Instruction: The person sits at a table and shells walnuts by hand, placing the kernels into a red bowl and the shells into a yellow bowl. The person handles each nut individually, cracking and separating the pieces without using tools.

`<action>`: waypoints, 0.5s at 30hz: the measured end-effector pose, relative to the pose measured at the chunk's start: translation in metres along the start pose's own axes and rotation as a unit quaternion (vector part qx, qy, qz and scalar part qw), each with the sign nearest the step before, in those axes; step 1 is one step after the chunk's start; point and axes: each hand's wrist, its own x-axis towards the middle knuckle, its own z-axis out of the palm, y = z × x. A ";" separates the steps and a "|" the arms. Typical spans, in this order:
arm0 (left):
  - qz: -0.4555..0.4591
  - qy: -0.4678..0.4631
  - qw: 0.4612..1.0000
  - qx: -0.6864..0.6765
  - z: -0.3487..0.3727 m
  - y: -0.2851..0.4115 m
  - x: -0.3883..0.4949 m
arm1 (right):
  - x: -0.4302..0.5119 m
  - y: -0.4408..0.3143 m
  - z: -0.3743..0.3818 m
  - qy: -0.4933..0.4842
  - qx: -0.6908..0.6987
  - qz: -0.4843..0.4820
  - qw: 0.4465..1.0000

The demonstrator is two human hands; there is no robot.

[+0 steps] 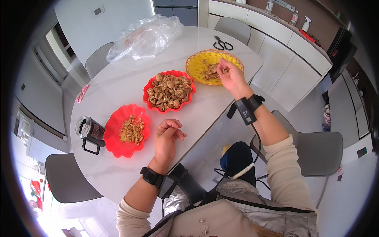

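Note:
My right hand (232,76) is over the near right side of a yellow woven oval basket (194,66), its fingers bent close to broken walnut shells (211,72). Whether a small piece is between those fingers is hidden. Near the table's front edge, my left hand (165,139) hovers or rests with loosely curled fingers apart, and nothing shows in it. To its left, a red scalloped plate (114,139) holds walnut kernels (132,130). Beyond the left hand, another red scalloped dish (145,99) is heaped with walnuts and shell halves (169,90).
Black-handled scissors (222,44) lie behind the basket. A crumpled clear plastic bag (148,38) covers the far left of the white table (118,80). A lidded cup with a black handle (91,133) touches or nearly touches the kernel plate. Grey chairs (319,154) surround the table.

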 end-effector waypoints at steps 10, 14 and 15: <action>-0.017 -0.003 0.997 -0.071 0.001 0.003 -0.002 | 0.001 0.005 0.002 -0.119 -0.468 -0.135 0.865; -0.016 0.005 0.995 -0.103 0.000 0.004 -0.002 | -0.030 0.024 0.006 -0.239 -0.675 -0.226 0.660; -0.018 0.002 0.994 -0.106 -0.001 0.004 -0.001 | -0.035 0.028 0.009 -0.264 -0.691 -0.239 0.629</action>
